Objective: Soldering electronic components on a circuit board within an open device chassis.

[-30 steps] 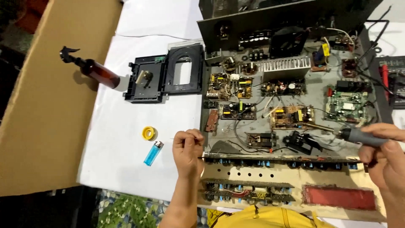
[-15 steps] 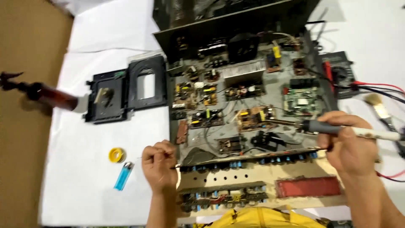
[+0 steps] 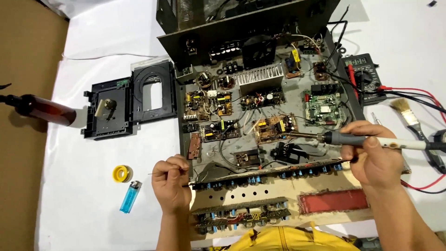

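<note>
Head view: right hand (image 3: 374, 160) grips soldering iron (image 3: 357, 139) level.

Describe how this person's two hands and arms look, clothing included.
Both forearms are bare, with no sleeves, gloves, watch or rings visible. The left hand and the right hand are uncovered. A yellow garment shows at the bottom edge, on the person's body.

Blue lighter (image 3: 130, 196) lying just beside a yellow tape roll (image 3: 121, 173) on the white table cover (image 3: 88, 153), brown spray bottle (image 3: 44, 110) at far left, black disc-drive frame (image 3: 130, 100), multimeter (image 3: 364, 74) and paintbrush (image 3: 409, 116) at right.
</note>
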